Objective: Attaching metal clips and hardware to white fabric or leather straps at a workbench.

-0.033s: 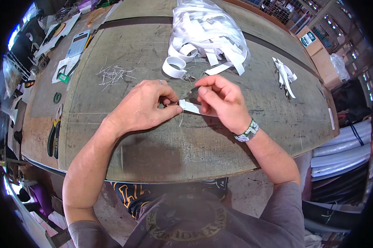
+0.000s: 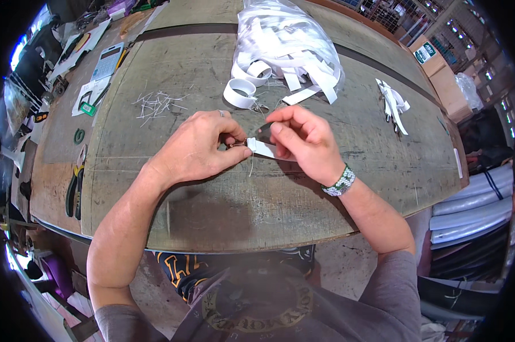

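My left hand [image 2: 197,145] rests on the worn table, its thumb and fingers pinching the end of a white strap [image 2: 264,149], where a small piece of metal shows at the fingertips. A loose thread [image 2: 251,165] hangs from that strap end. Just to the right, my right hand [image 2: 306,139] is raised slightly over the strap, thumb and forefinger closed together. A small dark thing [image 2: 263,129] shows at its fingertips, too small to name. Part of the strap passes under the right hand and is hidden.
Beyond my hands lies a clear plastic bag [image 2: 286,43] of white straps, with a looped strap [image 2: 238,100] before it. Thread scraps [image 2: 159,106] lie left, more straps [image 2: 394,108] right. Pliers [image 2: 72,191] and a calculator [image 2: 107,61] sit at the left side.
My right hand has shifted very slightly, and the strap with it. My left hand keeps its hold in the same place.
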`<action>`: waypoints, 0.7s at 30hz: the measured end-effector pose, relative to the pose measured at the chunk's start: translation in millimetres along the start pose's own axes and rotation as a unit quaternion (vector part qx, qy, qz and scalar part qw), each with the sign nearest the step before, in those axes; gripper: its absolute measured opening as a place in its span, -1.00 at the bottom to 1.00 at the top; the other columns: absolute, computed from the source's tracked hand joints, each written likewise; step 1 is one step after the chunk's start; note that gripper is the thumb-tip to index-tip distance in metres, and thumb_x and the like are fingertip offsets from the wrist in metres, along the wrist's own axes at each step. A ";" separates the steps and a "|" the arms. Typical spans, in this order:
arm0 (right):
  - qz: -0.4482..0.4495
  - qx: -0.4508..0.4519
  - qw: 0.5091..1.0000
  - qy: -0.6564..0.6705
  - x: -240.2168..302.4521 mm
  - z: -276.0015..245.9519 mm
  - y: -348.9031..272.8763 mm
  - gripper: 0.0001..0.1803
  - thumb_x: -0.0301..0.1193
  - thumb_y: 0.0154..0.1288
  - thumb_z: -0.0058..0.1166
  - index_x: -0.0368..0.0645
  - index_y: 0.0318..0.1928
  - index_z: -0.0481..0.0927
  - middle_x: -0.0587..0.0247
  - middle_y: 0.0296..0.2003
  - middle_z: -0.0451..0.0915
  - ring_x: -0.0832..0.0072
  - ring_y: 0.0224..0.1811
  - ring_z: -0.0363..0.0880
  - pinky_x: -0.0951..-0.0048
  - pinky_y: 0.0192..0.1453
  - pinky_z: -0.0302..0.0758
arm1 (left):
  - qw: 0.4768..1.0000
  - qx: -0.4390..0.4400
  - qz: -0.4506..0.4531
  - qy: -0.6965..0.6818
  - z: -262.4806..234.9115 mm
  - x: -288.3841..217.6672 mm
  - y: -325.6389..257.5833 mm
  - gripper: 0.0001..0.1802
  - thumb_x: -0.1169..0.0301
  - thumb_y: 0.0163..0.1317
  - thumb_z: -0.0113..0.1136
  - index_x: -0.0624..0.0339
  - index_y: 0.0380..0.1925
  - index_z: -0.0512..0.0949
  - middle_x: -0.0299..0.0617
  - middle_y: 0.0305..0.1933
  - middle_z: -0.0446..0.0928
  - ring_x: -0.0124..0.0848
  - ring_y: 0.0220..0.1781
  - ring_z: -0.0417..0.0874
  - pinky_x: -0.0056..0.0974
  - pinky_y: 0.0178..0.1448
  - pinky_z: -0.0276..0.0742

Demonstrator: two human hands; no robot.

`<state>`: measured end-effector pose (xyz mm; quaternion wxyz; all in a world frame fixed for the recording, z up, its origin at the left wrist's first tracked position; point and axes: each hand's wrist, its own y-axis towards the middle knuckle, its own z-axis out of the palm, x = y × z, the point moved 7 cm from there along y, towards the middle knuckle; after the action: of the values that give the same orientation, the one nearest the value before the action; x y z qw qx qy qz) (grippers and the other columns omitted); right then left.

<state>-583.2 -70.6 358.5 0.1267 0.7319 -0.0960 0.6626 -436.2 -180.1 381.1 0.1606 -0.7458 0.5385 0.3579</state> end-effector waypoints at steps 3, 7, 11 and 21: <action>-0.038 0.006 0.998 -0.052 2.6 3.2 2.2 -0.84 -0.49 0.52 0.15 -0.28 0.02 0.62 0.39 -0.36 0.68 0.73 -0.40 0.59 0.61 -0.32 0.52 | 1.000 -0.022 0.020 0.003 -3.0 -1.5 3.1 -0.74 0.38 0.13 0.49 0.36 -0.26 0.73 -0.13 -0.39 0.60 -0.36 -0.33 0.60 -0.24 -0.20 0.52; -0.081 0.004 0.992 -0.097 0.0 5.8 1.2 -0.83 -0.50 0.50 0.18 -0.29 0.00 0.64 0.37 -0.37 0.70 0.72 -0.37 0.62 0.59 -0.32 0.52 | 0.999 -0.023 0.022 0.000 -1.7 -1.8 3.6 -0.73 0.39 0.11 0.50 0.34 -0.25 0.74 -0.16 -0.38 0.60 -0.36 -0.32 0.60 -0.24 -0.21 0.52; -0.087 0.000 0.990 -0.108 1.5 7.2 2.0 -0.83 -0.50 0.49 0.18 -0.30 0.01 0.63 0.35 -0.37 0.71 0.72 -0.39 0.61 0.58 -0.33 0.52 | 0.999 -0.029 0.031 -0.001 -1.5 -0.4 3.5 -0.73 0.38 0.11 0.52 0.32 -0.25 0.74 -0.18 -0.39 0.59 -0.36 -0.32 0.59 -0.24 -0.22 0.52; -0.065 0.004 0.994 -0.087 2.5 6.9 2.0 -0.85 -0.53 0.49 0.16 -0.32 0.00 0.62 0.39 -0.35 0.68 0.75 -0.39 0.58 0.61 -0.35 0.48 | 0.998 -0.039 0.048 -0.003 -2.5 -3.1 2.6 -0.73 0.37 0.09 0.52 0.29 -0.24 0.75 -0.18 -0.38 0.60 -0.35 -0.32 0.60 -0.22 -0.21 0.53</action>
<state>-577.0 -74.6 360.5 0.1578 0.7920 -0.0566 0.5871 -438.1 -180.5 385.4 0.1155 -0.7237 0.5591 0.3877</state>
